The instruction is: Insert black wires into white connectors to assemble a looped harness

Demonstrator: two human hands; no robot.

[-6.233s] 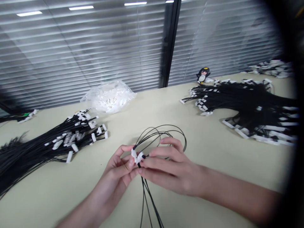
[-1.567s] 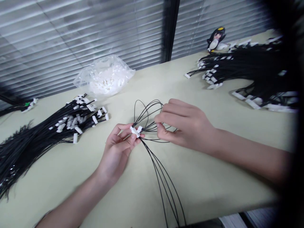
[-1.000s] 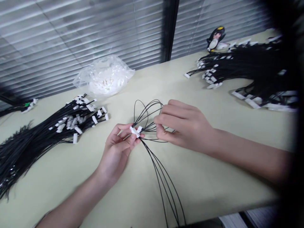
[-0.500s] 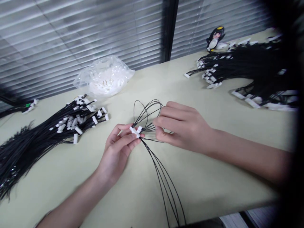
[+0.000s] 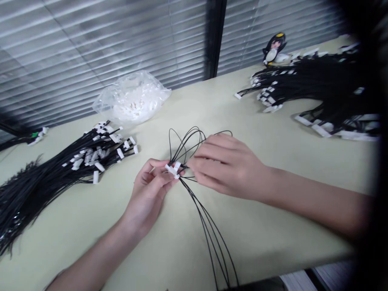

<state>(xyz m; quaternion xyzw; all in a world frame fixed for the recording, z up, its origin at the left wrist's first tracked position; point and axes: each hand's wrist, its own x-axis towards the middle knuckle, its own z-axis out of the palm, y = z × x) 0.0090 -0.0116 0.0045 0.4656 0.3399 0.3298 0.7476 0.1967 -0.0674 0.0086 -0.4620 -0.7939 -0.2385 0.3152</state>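
So, big cable pile (image 5: pixel 327 83) at 2 o'clock, cable bundle (image 5: pixel 48 178) at 9, plastic bag (image 5: pixel 131 99) at 11. Right hand (image 5: pixel 226 167) curls over black wires (image 5: pixel 186 185), blocking the view, can't tell its grip; left hand (image 5: pixel 151 188) pinches white connectors (image 5: pixel 173 171), clock's centre.

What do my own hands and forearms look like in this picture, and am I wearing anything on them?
Your left hand and right hand are ungloved, with no ring or marking visible. The left forearm and right forearm show no sleeve, watch or bracelet. A thin dark edge borders the left arm at the picture's bottom; whether it's a sleeve hem is unclear.
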